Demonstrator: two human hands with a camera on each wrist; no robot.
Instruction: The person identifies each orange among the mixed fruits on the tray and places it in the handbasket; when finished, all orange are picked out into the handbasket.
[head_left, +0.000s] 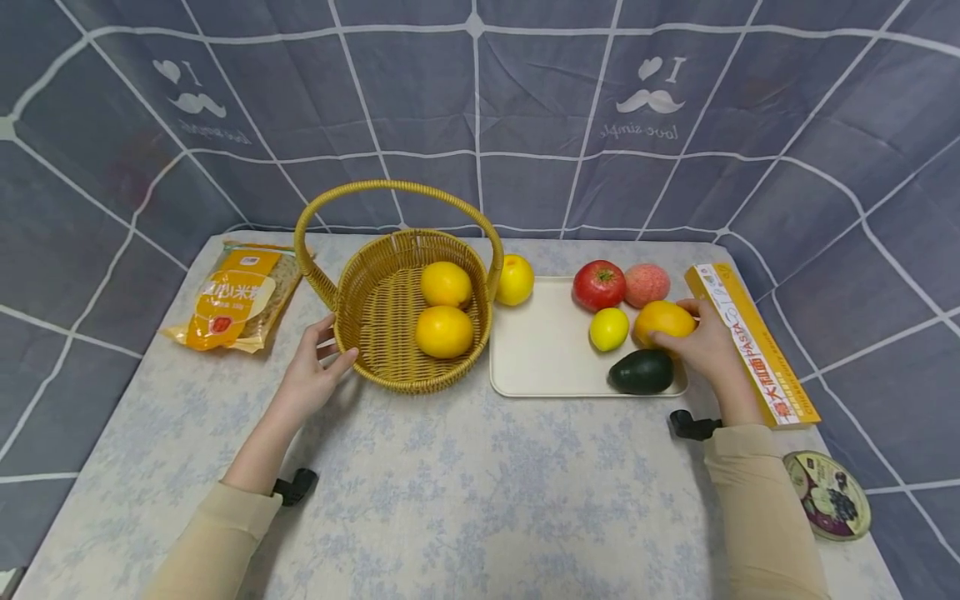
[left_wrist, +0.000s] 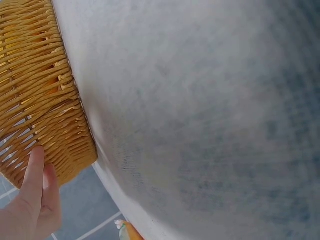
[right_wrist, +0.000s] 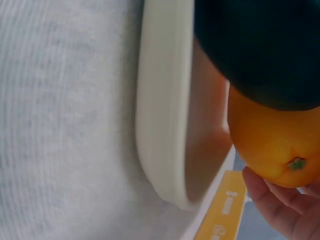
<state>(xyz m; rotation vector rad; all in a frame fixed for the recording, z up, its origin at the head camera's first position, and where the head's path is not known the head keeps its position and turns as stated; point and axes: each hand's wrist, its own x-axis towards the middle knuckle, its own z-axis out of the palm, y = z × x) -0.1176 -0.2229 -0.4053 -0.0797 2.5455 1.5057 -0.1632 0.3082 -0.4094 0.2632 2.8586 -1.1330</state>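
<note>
My left hand touches the left side of the yellow wicker basket, its fingers fairly straight against the weave in the left wrist view. Inside the basket lie two yellow-orange fruits. At the right end of the white tray, my right hand holds an orange between thumb and fingers. The right wrist view shows the orange's green stem end, with a dark green avocado in front. A lemon, a red pomegranate and a pink peach-like fruit sit close by.
A yellow apple-like fruit stands between basket and tray. The basket's tall handle arches up. Right of the tray lies a pasta box, with a round tin nearer. A food packet lies at the left.
</note>
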